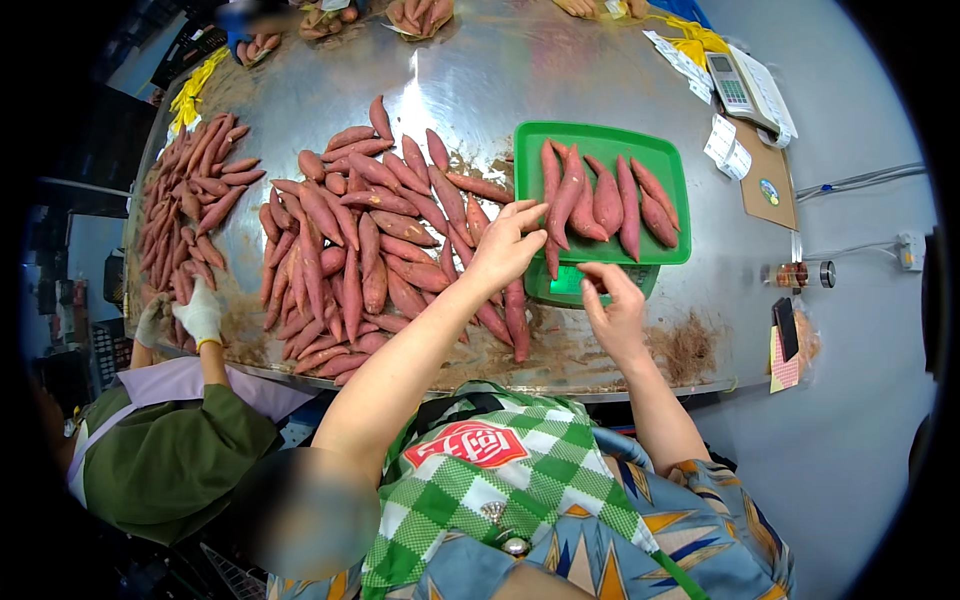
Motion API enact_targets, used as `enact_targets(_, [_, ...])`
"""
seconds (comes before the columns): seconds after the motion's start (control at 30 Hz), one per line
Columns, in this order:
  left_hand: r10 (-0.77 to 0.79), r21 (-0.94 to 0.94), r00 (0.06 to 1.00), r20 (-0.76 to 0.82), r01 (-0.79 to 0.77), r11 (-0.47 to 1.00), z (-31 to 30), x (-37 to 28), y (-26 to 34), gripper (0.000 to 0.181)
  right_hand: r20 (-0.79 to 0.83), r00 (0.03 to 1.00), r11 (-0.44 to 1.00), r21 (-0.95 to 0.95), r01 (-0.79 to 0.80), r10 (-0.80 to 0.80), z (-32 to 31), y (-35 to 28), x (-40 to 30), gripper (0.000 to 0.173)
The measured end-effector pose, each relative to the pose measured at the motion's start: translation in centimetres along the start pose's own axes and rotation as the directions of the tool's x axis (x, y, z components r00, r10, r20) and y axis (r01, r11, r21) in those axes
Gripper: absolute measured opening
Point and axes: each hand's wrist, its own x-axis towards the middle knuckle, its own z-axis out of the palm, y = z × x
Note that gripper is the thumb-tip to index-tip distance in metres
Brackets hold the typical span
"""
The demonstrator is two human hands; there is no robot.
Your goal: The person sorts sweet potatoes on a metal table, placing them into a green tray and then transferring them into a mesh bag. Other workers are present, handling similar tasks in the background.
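Several red-skinned sweet potatoes [607, 199] lie roughly side by side in a green plastic tray [600, 133], which rests on a green digital scale [649, 281] with a lit display. My left hand [510, 247] is at the tray's left edge, fingers apart, beside the leftmost sweet potatoes; whether it touches them is unclear. In front of the scale's display my right hand [616, 311] hovers with thumb and fingers curled apart, holding nothing. A large heap of sweet potatoes [375, 247] spreads on the steel table [465, 82] to the left, partly behind my left forearm.
At the left, a co-worker's gloved hands [199, 311] touch another sweet potato pile [187, 202]. A label printer [742, 90], label strips [726, 146] and yellow net bags [690, 37] lie back right. Bagged sweet potatoes [420, 15] stand at the far edge. A glass jar [802, 274] and a phone [785, 330] are at right.
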Motion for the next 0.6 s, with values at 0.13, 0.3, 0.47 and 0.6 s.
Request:
enact_targets(0.13, [0.081,0.003,0.99,0.119,-0.082,0.997,0.5,-0.2,0.9,0.05,0.154,0.973,0.984,-0.065,-0.165,0.173,0.9,0.0,-0.5,0.01])
enact_targets(0.3, [0.132,0.157,0.985,0.115,-0.149,0.976,0.8,0.0,1.4,0.051,0.482,0.812,0.92,-0.357,-0.163,0.331,4.3,2.8,-3.6,0.03])
enact_targets(0.47, [0.057,-0.014,0.997,0.06,-0.056,0.998,-0.8,-1.2,0.6,0.048,0.465,0.808,0.85,-0.521,-0.081,0.362,7.3,3.1,-5.0,0.038])
enact_targets(0.6, [-0.029,-0.239,0.985,-0.168,-0.012,0.971,-2.4,-3.4,-1.5,0.038,0.473,0.778,0.884,-0.414,-0.217,0.413,7.0,4.2,-4.9,0.038])
